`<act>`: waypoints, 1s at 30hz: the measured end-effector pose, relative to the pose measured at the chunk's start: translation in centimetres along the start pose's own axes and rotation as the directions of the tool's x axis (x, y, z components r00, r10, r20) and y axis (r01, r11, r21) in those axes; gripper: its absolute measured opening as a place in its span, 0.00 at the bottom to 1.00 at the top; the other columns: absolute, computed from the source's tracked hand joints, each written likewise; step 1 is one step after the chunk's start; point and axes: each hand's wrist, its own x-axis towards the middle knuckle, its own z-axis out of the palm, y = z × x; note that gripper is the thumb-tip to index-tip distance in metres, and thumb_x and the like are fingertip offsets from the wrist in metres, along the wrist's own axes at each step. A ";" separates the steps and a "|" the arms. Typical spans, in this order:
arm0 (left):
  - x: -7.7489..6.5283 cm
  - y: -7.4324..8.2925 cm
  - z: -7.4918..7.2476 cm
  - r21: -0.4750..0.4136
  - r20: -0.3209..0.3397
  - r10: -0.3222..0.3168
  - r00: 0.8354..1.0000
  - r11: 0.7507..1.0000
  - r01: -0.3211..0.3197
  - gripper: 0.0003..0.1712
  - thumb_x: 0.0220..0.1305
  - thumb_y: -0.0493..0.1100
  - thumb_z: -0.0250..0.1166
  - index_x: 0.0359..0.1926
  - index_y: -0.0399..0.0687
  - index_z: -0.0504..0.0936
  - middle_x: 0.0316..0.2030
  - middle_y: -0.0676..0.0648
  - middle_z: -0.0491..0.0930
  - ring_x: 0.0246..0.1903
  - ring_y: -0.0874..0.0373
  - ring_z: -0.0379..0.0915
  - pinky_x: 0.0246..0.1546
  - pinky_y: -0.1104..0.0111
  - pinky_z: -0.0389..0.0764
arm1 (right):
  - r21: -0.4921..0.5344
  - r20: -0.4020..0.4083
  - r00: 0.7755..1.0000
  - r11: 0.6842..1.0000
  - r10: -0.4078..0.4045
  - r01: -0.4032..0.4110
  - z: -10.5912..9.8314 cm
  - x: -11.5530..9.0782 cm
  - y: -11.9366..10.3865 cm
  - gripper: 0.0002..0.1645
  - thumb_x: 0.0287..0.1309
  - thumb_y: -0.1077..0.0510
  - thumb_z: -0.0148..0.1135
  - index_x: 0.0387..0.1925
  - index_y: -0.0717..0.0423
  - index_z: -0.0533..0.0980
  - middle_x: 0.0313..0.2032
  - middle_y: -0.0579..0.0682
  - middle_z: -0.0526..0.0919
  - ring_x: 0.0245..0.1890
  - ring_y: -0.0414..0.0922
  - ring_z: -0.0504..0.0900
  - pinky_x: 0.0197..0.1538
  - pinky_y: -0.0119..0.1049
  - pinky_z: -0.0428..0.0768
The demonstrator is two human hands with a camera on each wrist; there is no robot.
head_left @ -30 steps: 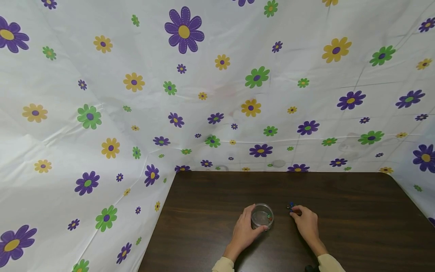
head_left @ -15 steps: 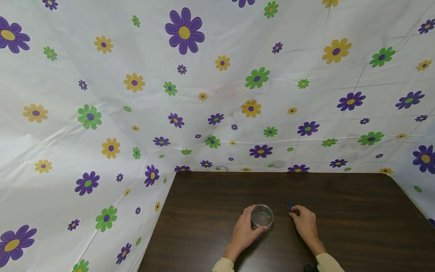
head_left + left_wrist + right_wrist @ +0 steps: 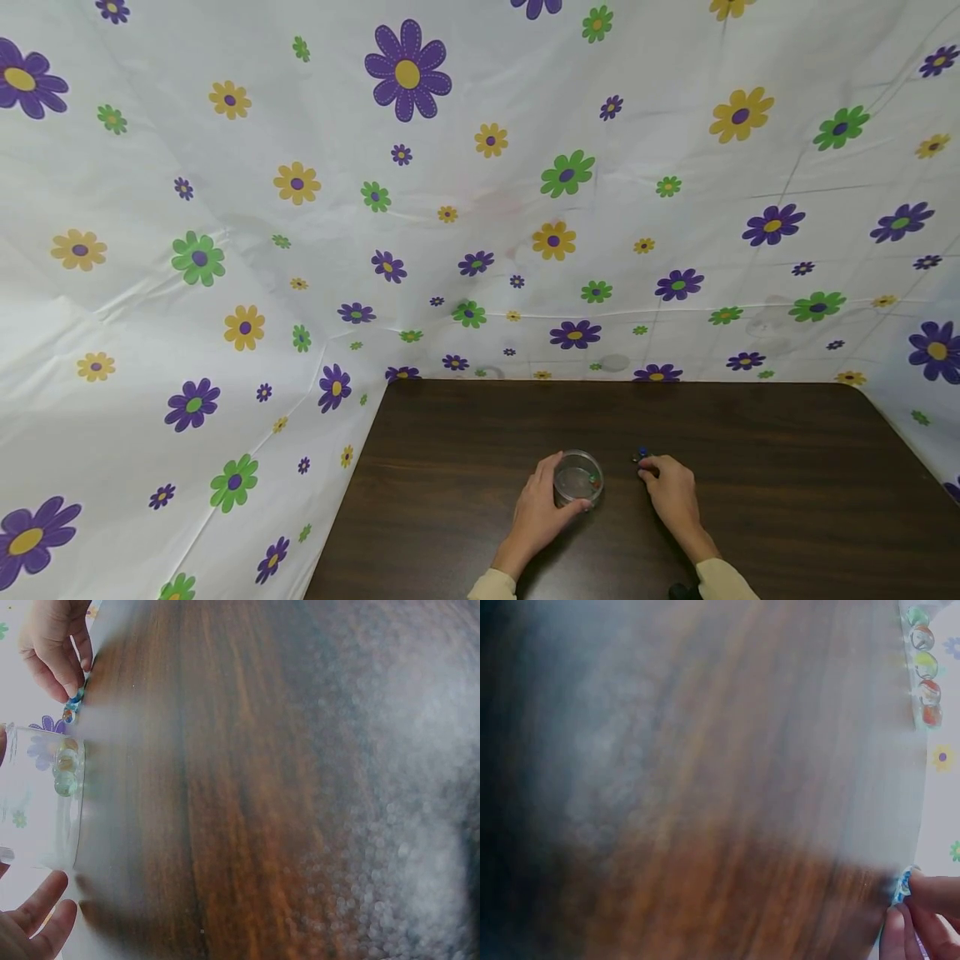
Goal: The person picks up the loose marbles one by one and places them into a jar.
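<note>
The left hand [image 3: 542, 508] curls round the clear glass cup [image 3: 578, 478], apparently steadying it, while just right of the cup the right hand [image 3: 670, 492] pinches a blue marble [image 3: 642, 455] off the dark table [image 3: 750, 467].

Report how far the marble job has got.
Done: several marbles already lie in the clear glass, which the left hand holds steady. In hand: the right hand pinches a blue marble on the table. Left: that marble, and possibly another beside it, too small to tell.
</note>
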 end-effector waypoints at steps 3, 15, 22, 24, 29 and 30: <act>-0.1 0.0 0.0 -0.003 0.006 -0.005 1.000 1.000 0.005 0.48 0.61 0.63 0.74 0.75 0.50 0.67 0.69 0.50 0.72 0.56 0.53 0.76 0.52 0.57 0.80 | -0.004 -0.002 1.000 1.000 -0.017 0.017 0.2 0.0 0.2 0.08 0.50 0.75 0.74 0.35 0.68 0.86 0.37 0.66 0.86 0.40 0.66 0.86 0.40 0.59 0.83; -0.1 0.0 0.1 -0.011 0.014 -0.016 1.000 1.000 0.016 0.48 0.61 0.62 0.75 0.75 0.49 0.67 0.69 0.50 0.72 0.57 0.52 0.76 0.53 0.56 0.79 | -0.004 0.011 1.000 1.000 0.007 -0.007 0.3 -0.2 0.4 0.08 0.52 0.73 0.73 0.36 0.66 0.86 0.37 0.63 0.86 0.38 0.63 0.85 0.39 0.58 0.82; -0.1 0.2 0.0 -0.015 0.015 -0.024 1.000 1.000 0.024 0.48 0.61 0.62 0.74 0.75 0.50 0.67 0.69 0.51 0.72 0.57 0.52 0.76 0.53 0.56 0.79 | 0.002 -0.018 0.999 0.999 -0.034 0.034 0.1 0.1 -0.2 0.07 0.55 0.71 0.74 0.37 0.65 0.86 0.34 0.57 0.85 0.33 0.54 0.84 0.33 0.43 0.81; -0.1 0.2 -0.1 -0.015 0.016 -0.028 0.999 0.999 0.028 0.48 0.61 0.62 0.74 0.75 0.50 0.67 0.69 0.51 0.72 0.57 0.52 0.76 0.52 0.55 0.79 | 0.014 -0.016 0.999 0.999 -0.043 0.043 0.0 0.1 -0.4 0.08 0.55 0.71 0.73 0.38 0.66 0.86 0.34 0.56 0.84 0.33 0.53 0.84 0.33 0.43 0.81; -0.1 0.2 -0.1 -0.006 0.020 -0.029 0.999 1.000 0.029 0.48 0.61 0.63 0.74 0.75 0.51 0.66 0.69 0.51 0.72 0.57 0.52 0.76 0.52 0.55 0.79 | 0.033 -0.003 0.998 0.998 -0.060 0.060 -0.3 0.1 -0.9 0.09 0.55 0.72 0.73 0.40 0.67 0.87 0.37 0.59 0.85 0.38 0.59 0.85 0.39 0.55 0.83; -0.1 0.2 -0.1 -0.006 0.020 -0.028 0.999 1.000 0.029 0.48 0.61 0.63 0.74 0.75 0.51 0.66 0.69 0.51 0.72 0.57 0.52 0.76 0.52 0.55 0.79 | 0.037 -0.001 0.998 0.998 -0.060 0.060 -0.4 0.1 -0.9 0.09 0.55 0.72 0.73 0.40 0.68 0.87 0.37 0.60 0.85 0.38 0.59 0.85 0.40 0.56 0.83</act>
